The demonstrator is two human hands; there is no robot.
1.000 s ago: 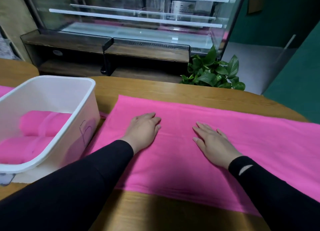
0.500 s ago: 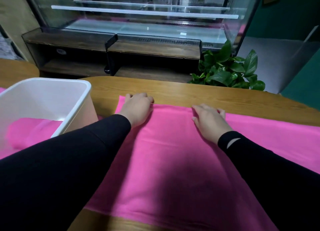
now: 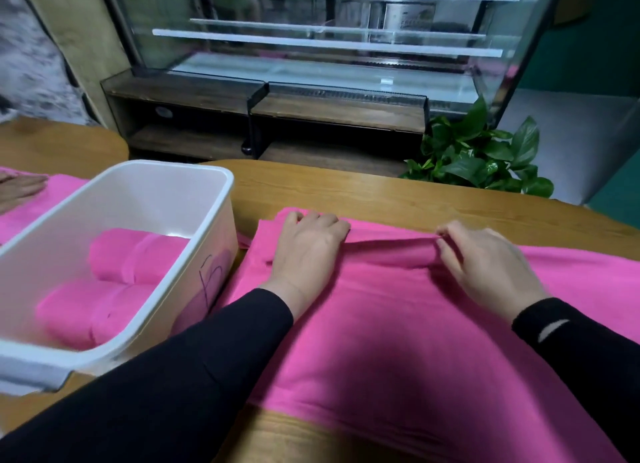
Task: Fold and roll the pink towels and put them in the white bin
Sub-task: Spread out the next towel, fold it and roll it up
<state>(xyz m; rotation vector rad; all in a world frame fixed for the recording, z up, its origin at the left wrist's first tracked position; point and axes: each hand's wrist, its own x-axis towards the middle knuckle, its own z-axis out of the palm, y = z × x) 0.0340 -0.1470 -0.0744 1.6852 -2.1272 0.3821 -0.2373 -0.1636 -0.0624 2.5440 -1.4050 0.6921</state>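
Both hands have moved from lying flat mid-towel (image 3: 398, 324) to its far edge: left hand (image 3: 308, 244) curled over it, right hand (image 3: 485, 261) pinching it. Edge now lifted; fold beginning. Rolled towels (image 3: 114, 282) sit in bin (image 3: 221, 199), left on table (image 3: 381, 192).

Under both your hands lies the pink towel (image 3: 398, 331), spread flat across the desk and running off to your right. Its far edge, at your fingertips, is lifted into a low ridge between your left hand (image 3: 304, 251) and right hand (image 3: 485, 265); the rest lies smooth with only faint creases. Its left end sits just beside the white bin (image 3: 214, 192), which stands to the left of your left hand. The bin is an open, rounded-corner plastic tub with a dark handwritten mark on its near side wall. Inside it two rolled pink towels (image 3: 114, 282) lie side by side on the bottom.
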